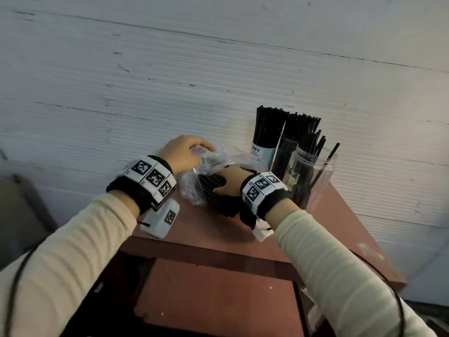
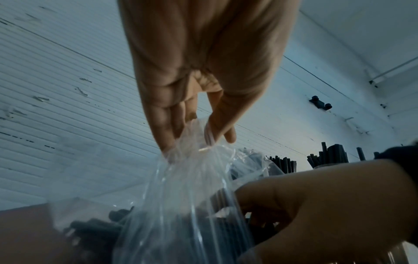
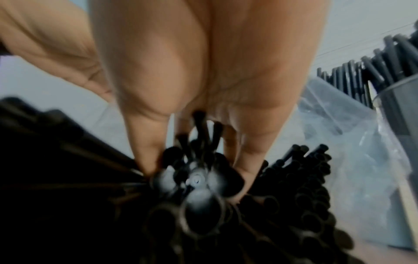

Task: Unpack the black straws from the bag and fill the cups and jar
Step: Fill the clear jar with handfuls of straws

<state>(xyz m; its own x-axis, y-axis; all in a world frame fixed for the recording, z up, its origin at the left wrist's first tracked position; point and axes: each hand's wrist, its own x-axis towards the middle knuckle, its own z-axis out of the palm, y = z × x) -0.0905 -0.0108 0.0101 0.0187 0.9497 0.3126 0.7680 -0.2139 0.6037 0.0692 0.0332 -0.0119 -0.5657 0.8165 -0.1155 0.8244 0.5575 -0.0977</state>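
A clear plastic bag (image 1: pixel 213 164) (image 2: pixel 181 205) lies on the brown table (image 1: pixel 243 234) with black straws (image 1: pixel 213 190) (image 3: pixel 300 178) inside. My left hand (image 1: pixel 187 152) (image 2: pixel 199 139) pinches the bag's upper edge and lifts it. My right hand (image 1: pixel 230 183) (image 3: pixel 199 160) reaches into the bag and grips a bunch of straws, thumb on one side, fingers on the other. Behind the bag stand a white cup (image 1: pixel 263 142) and a dark cup (image 1: pixel 291 147), both packed with straws. A clear jar (image 1: pixel 313 173) at the right holds several straws.
A ribbed white wall (image 1: pixel 170 81) rises directly behind the table. The table's right edge (image 1: pixel 369 239) runs close to the jar. A lower brown shelf (image 1: pixel 218 300) sits in front of me. A grey object (image 1: pixel 19 210) stands at the far left.
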